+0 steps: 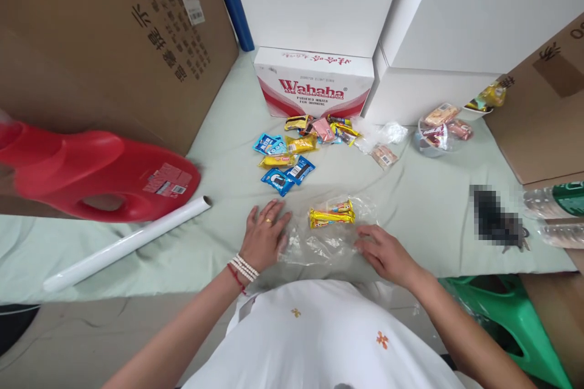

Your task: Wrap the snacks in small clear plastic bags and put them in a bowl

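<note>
A clear plastic bag (pixel 314 249) lies flattened on the cloth, with several yellow stick-shaped snack packets (pixel 332 215) in a small stack on or in it; which of the two I cannot tell. At the bag's left edge rests my left hand (pixel 264 232), palm down and fingers spread, wearing a ring and a beaded bracelet. My right hand (pixel 387 252) is at the bag's right edge, its fingers loosely bent and apart near the plastic. Beyond the bag are blue packets (pixel 278 180), yellow-wrapped snacks (pixel 278 160) and a pink packet (pixel 323 130).
A Wahaha water carton (pixel 314 85) stands at the back. Left are a red jug (pixel 114 176) and a white tube (pixel 128 246). A clear tub of snacks (pixel 431 137), blurred-out keys (pixel 497 219) and plastic bottles (pixel 554 200) lie right. A green stool (pixel 524 316) is below.
</note>
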A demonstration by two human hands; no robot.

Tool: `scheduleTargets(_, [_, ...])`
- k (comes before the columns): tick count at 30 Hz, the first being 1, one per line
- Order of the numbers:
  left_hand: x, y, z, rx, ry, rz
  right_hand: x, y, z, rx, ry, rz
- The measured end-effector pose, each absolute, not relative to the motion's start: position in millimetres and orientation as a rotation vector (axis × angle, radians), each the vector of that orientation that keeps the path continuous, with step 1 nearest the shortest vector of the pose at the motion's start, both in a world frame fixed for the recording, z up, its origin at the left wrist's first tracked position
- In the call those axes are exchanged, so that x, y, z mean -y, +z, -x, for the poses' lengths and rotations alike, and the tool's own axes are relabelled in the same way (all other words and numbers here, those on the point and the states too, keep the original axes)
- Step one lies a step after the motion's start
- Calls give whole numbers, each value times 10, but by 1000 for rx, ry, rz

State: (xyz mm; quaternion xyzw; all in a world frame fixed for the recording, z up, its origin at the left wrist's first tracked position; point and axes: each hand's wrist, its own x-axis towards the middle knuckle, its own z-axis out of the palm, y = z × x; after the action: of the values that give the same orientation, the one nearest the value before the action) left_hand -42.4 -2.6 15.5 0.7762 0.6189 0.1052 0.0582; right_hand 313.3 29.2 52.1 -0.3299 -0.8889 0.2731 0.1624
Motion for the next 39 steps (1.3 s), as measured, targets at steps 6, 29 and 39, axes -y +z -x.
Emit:
scheduleTargets(6, [87,175,403,-1865,566,-2445,-848,741,-2991,2481,868,886])
scheduleTargets(29, [-362,77,248,-1771,833,-1835,-1417,403,-2890,1939,1630,1489])
scheduleTargets(39, [-567,54,5,-2181,862,-1668,-1806,802,-2615,2598,468,1670])
